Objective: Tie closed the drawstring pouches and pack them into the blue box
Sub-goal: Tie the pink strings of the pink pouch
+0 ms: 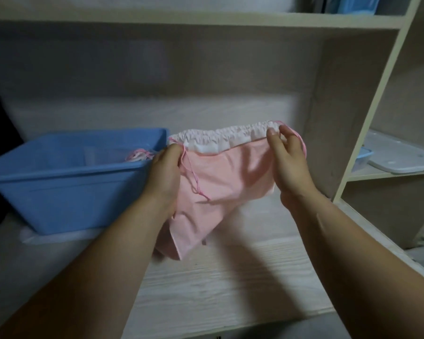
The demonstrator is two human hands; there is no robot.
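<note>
Above the pale wooden shelf board (218, 277), the pink cloth drawstring pouch (220, 177) with a white gathered band is held with its mouth running left to right. Its left end, where the thin pink cord (190, 176) hangs, is gripped by the curled left hand (165, 172), and its right end is pinched by the right hand (287, 162). The blue plastic box (71, 201) lies farther left, just beside the left hand.
</note>
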